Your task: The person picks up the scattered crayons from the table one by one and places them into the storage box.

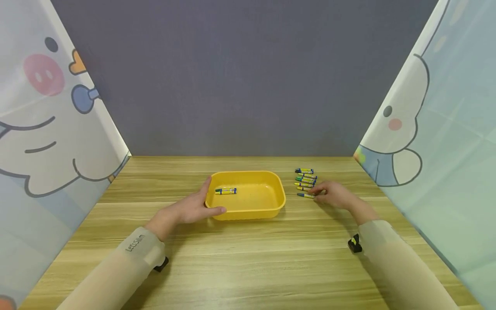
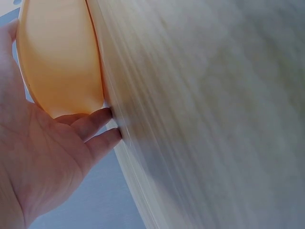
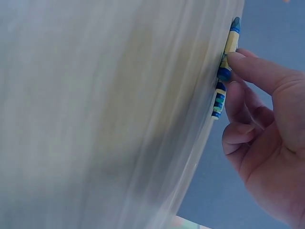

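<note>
At my right fingertips lies the nearest crayon, the bottom one of a short column of crayons on the wooden table. Its long axis runs roughly from nine to three o'clock, across my reach, so it lies at about nine o'clock from my right hand. In the right wrist view my thumb tip presses against a crayon's side and the other fingers are loosely curled behind it; I cannot tell whether they have closed on it, so I call it touching, not yet pinched.

From that crayon the rest of the column stacks away toward twelve o'clock, each one lying the same way. At nine o'clock from the column, near but apart, sits the yellow tray, with one crayon in the tray lying crosswise too.

My left hand rests at the tray's nine o'clock end, fingers spread flat along its outer wall, thumb at the front corner, steadying it. My right hand is plainly the nearer one to the loose crayons; the tray lies between my two hands.
</note>
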`<state>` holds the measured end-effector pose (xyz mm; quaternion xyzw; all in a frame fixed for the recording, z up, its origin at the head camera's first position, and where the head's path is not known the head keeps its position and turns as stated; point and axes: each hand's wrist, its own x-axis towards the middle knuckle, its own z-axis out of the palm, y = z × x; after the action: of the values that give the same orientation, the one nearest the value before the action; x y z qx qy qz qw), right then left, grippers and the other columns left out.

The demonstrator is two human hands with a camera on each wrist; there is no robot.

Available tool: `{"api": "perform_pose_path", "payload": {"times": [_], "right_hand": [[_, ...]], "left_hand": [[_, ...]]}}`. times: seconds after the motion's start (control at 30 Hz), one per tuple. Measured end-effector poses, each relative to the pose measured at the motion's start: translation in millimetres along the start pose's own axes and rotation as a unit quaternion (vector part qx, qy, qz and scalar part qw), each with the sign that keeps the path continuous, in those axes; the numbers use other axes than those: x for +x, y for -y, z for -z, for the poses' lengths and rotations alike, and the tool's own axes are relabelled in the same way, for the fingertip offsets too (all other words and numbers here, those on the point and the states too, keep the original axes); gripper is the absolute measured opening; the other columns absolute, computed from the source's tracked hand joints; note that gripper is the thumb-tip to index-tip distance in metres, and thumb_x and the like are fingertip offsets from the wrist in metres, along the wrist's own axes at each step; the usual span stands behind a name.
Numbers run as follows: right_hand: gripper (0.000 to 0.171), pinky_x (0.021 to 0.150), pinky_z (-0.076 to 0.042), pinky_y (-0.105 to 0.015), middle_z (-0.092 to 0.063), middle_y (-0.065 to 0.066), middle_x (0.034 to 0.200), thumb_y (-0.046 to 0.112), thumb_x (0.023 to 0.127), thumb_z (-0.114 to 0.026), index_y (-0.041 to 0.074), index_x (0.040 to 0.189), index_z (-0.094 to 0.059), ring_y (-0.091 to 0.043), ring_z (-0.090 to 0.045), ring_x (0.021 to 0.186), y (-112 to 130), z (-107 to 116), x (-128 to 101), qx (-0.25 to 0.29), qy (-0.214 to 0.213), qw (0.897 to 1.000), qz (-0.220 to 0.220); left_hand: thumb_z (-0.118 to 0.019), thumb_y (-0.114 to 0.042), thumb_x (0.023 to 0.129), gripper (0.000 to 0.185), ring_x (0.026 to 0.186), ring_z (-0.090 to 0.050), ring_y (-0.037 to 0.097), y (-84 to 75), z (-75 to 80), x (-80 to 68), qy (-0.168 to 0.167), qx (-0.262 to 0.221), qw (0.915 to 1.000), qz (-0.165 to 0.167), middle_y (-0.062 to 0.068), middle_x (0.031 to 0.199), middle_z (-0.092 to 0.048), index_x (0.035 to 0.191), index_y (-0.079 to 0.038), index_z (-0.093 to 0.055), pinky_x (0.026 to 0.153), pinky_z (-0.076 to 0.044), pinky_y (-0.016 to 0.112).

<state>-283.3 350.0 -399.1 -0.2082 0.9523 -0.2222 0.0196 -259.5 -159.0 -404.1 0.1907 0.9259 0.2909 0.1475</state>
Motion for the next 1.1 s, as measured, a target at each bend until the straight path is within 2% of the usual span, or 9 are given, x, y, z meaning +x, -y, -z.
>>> {"api": "perform_pose_path", "payload": {"times": [0.13, 0.27, 0.37, 0.53, 0.67, 0.83, 1.1], "right_hand": [[0.023, 0.096, -0.059, -0.052, -0.081, -0.015, 0.117, 0.008, 0.099, -0.077, 0.005, 0.121, -0.083, -0.031, -0.073, 0.108, 2, -1, 1, -0.009, 0.001, 1.000, -0.001], [0.024, 0.086, -0.058, -0.041, -0.080, -0.013, 0.109, 0.006, 0.099, -0.075, 0.003, 0.122, -0.082, -0.022, -0.070, 0.096, 5, 0, 3, 0.000, -0.002, 1.000, -0.007], [0.025, 0.075, -0.053, -0.032, -0.077, -0.012, 0.106, 0.006, 0.101, -0.073, 0.003, 0.124, -0.082, -0.016, -0.063, 0.085, 9, 1, 5, 0.017, -0.014, 1.000, -0.015], [0.024, 0.068, -0.048, -0.027, -0.073, -0.012, 0.107, 0.008, 0.104, -0.072, 0.007, 0.126, -0.082, -0.014, -0.056, 0.079, 19, 5, 10, 0.040, -0.052, 0.998, -0.009], [0.026, 0.064, -0.050, -0.027, -0.069, -0.012, 0.112, 0.013, 0.107, -0.071, 0.010, 0.130, -0.081, -0.015, -0.056, 0.076, 35, 8, 16, 0.069, -0.070, 0.995, -0.014], [0.028, 0.062, -0.049, -0.027, -0.066, -0.012, 0.117, 0.016, 0.108, -0.071, 0.015, 0.134, -0.080, -0.019, -0.058, 0.074, 61, 9, 27, 0.099, -0.069, 0.993, -0.005], [0.025, 0.065, -0.047, -0.029, -0.069, -0.009, 0.118, 0.018, 0.107, -0.072, 0.019, 0.129, -0.083, -0.020, -0.055, 0.077, 106, -6, 49, 0.141, -0.056, 0.988, 0.023]], "left_hand": [[-0.064, -0.083, 0.094, 0.135, 0.155, -0.048, 0.043, -0.6, -0.4, -0.4, 0.000, 0.003, 1.0000, 0.000, 0.031, 0.174, -0.035, 0.174, -0.018, 0.024, 0.128, -0.036, 0.064], [-0.064, -0.083, 0.094, 0.135, 0.153, -0.050, 0.042, -0.2, 0.1, -0.7, -0.001, 0.007, 1.0000, 0.000, 0.031, 0.173, -0.037, 0.174, -0.018, 0.023, 0.128, -0.037, 0.063], [-0.065, -0.083, 0.094, 0.136, 0.148, -0.055, 0.038, 0.4, 0.0, 0.5, -0.001, 0.004, 1.0000, -0.003, 0.030, 0.170, -0.043, 0.174, -0.017, 0.023, 0.127, -0.038, 0.063], [-0.065, -0.082, 0.094, 0.136, 0.140, -0.059, 0.033, 1.6, 0.1, 1.4, -0.001, 0.001, 1.0000, -0.003, 0.027, 0.166, -0.049, 0.174, -0.016, 0.023, 0.126, -0.039, 0.062], [-0.066, -0.082, 0.094, 0.136, 0.135, -0.061, 0.031, 2.1, -0.1, 1.9, 0.000, -0.001, 1.0000, -0.001, 0.026, 0.163, -0.053, 0.174, -0.016, 0.022, 0.125, -0.041, 0.062], [-0.067, -0.082, 0.094, 0.136, 0.128, -0.063, 0.028, 2.6, -0.4, 2.1, -0.002, -0.004, 1.0000, -0.002, 0.025, 0.159, -0.057, 0.174, -0.017, 0.023, 0.123, -0.043, 0.060], [-0.066, -0.082, 0.094, 0.136, 0.126, -0.064, 0.028, 1.9, -1.0, 2.1, -0.004, 0.005, 1.0000, 0.000, 0.028, 0.163, -0.053, 0.174, -0.017, 0.023, 0.123, -0.044, 0.060]]}}
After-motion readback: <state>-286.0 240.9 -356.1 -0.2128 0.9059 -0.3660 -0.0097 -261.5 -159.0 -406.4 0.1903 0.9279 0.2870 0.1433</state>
